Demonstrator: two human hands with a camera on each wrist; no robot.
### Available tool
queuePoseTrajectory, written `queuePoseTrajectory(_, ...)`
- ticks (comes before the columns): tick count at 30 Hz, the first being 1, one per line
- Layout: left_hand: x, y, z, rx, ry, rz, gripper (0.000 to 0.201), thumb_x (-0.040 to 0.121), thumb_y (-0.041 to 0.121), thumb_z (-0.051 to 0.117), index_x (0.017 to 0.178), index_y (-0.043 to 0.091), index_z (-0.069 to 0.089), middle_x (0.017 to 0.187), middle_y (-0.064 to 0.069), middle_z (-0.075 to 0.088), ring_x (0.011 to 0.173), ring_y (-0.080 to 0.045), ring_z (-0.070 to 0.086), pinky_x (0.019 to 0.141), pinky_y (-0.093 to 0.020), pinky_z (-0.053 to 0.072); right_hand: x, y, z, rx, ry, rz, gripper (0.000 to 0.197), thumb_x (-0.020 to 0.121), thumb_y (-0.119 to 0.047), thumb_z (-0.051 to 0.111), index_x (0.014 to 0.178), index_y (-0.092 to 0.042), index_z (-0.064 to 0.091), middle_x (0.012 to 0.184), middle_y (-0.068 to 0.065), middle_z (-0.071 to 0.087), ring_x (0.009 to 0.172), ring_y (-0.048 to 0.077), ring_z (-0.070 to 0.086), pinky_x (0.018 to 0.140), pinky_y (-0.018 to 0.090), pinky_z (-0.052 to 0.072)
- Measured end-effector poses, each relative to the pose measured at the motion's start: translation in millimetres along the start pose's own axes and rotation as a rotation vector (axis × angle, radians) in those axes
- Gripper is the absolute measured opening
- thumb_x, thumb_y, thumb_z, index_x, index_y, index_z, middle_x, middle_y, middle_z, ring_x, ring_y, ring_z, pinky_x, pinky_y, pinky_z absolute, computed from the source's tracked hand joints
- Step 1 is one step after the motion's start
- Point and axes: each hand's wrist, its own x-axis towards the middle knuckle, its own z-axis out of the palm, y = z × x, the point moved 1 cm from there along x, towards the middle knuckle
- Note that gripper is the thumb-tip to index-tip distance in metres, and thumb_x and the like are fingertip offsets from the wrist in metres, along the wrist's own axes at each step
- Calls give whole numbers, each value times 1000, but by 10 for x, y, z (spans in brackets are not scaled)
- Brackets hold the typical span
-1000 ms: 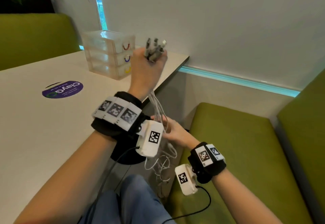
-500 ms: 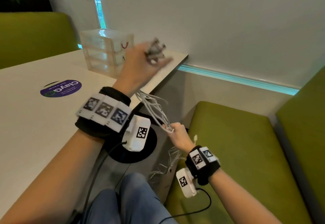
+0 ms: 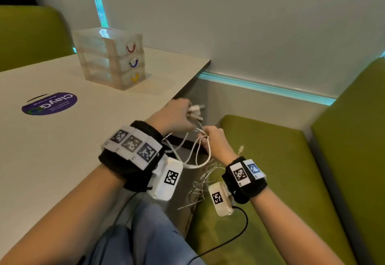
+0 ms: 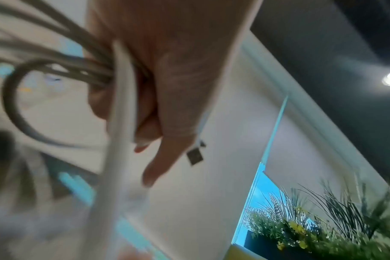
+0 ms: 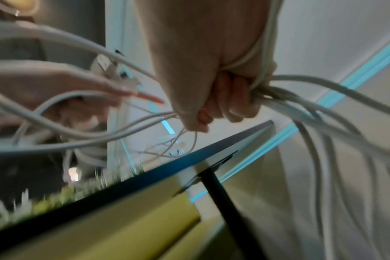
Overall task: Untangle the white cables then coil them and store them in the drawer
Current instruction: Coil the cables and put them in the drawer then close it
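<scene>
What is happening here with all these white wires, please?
A seated person is sorting a tangle of white cables beside the table. The left hand grips the plug ends, and the right hand clutches a bunch of strands lower down; loose loops hang between and below them. Nothing is coiled yet. The clear drawer unit stands on the table with its three drawers shut.
</scene>
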Motion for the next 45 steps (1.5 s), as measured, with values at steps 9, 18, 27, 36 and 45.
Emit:
queuePoseTrajectory(9,22,47,339,174,-318,-24,70,64,49,78,117,8,56,114,-9,65,105,-24,61,91,-33,49,-43,-109,27,-7,-23,-33,16,81,-5,63,96,-2,65,95,21,66,90,32,63,80,40,51)
queuePoseTrajectory(18,4,-187,507,252,6,67,24,83,23,55,105,16,53,107,-8,65,103,-29,61,82,-39,49,53,-150,58,-145,-35,-116,9,87,-5,49,88,-10,56,92,16,64,87,30,58,73,34,45)
queuePoseTrajectory(27,86,-93,122,250,364,94,12,85,13,43,74,16,42,73,-4,51,71,-25,46,62,-31,29,-92,8,79,350,114,-189,24,95,-21,47,72,-18,48,59,-2,57,56,20,61,57,24,47)
queuePoseTrajectory(36,115,-100,-84,-1,478,1,21,77,5,45,62,18,37,74,-8,50,72,-30,45,62,-31,31,-150,70,223,432,-49,-110,21,99,-15,35,80,-18,44,71,3,64,62,12,64,63,21,51)
queuePoseTrajectory(45,47,17,137,-209,533,356,27,77,2,68,101,9,57,64,7,59,54,-10,55,51,-24,44,23,13,208,405,274,33,28,98,-26,30,72,-20,40,57,-2,42,50,17,39,57,39,35)
